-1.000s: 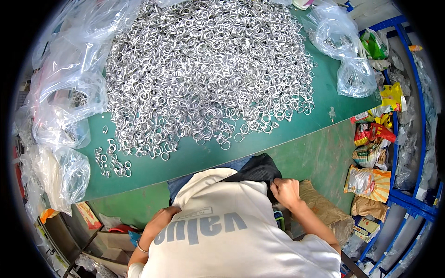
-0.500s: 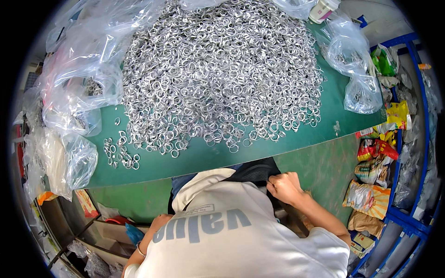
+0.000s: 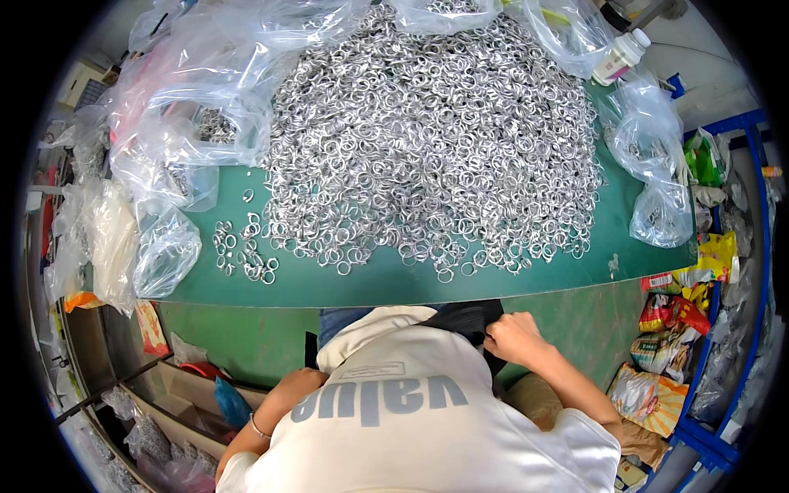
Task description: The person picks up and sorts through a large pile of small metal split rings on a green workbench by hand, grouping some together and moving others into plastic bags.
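My right hand [image 3: 511, 338] is closed in a fist beside my lap, its fingers against the edge of a black cloth [image 3: 470, 319] that lies over my thighs. My left hand [image 3: 306, 381] rests at my left side by the hem of my white shirt [image 3: 370, 435]; its fingers are hidden. Ahead of both hands, apart from them, a large heap of small silvery metal rings [image 3: 436, 148] covers the table. A small separate group of rings [image 3: 251, 255] lies near the table's front left.
Clear plastic bags [image 3: 177, 246] crowd the green table's [image 3: 329, 287] left side; another bag [image 3: 662, 209] stands at its right. A white bottle [image 3: 621, 57] leans at the far right. Blue shelving [image 3: 731, 329] with colourful packages is on the right, cardboard boxes [image 3: 177, 382] at lower left.
The view has turned and shifted, so the table and its heap sit further right and more level in the picture. My hands stay near my lap, the right still closed.
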A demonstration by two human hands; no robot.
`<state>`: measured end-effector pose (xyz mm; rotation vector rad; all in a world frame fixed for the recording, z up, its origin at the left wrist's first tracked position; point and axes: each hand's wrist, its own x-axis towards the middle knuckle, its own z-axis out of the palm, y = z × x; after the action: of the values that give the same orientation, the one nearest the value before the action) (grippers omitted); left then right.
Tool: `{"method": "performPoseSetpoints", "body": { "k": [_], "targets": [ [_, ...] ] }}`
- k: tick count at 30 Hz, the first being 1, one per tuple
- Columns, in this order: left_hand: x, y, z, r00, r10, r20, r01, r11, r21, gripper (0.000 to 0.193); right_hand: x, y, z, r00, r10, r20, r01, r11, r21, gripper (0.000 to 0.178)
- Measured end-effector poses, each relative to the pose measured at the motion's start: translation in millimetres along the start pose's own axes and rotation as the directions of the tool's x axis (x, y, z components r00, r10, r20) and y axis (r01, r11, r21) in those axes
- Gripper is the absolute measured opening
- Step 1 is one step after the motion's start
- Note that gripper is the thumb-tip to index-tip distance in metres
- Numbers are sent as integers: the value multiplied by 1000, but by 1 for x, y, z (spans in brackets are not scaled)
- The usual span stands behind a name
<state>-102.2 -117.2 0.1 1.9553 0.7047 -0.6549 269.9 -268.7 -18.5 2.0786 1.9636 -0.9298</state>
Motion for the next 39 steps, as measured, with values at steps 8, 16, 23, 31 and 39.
{"method": "performPoseSetpoints", "body": {
  "k": [8,16,23,31,39],
  "targets": [
    [24,-3,-31,988,-22,-153,10,997,-77,16,-8,14,-19,993,42,113,-50,996,73,23],
    [59,38,-37,765,261,-589,-591,648,-481,23,61,-41,-70,982,6,-191,167,454,875,20],
    [86,72,-31,478,81,-875,-566,790,-236,15,103,-125,-84,716,-110,-689,442,835,326,20],
    [182,35,-12,127,62,-990,-539,842,-16,16,151,-65,-98,669,-482,-565,575,818,-18,48],
    [106,76,-34,325,-101,-940,-276,941,-196,19,124,-81,-115,937,-196,-288,67,913,-403,48]
  ]
}}
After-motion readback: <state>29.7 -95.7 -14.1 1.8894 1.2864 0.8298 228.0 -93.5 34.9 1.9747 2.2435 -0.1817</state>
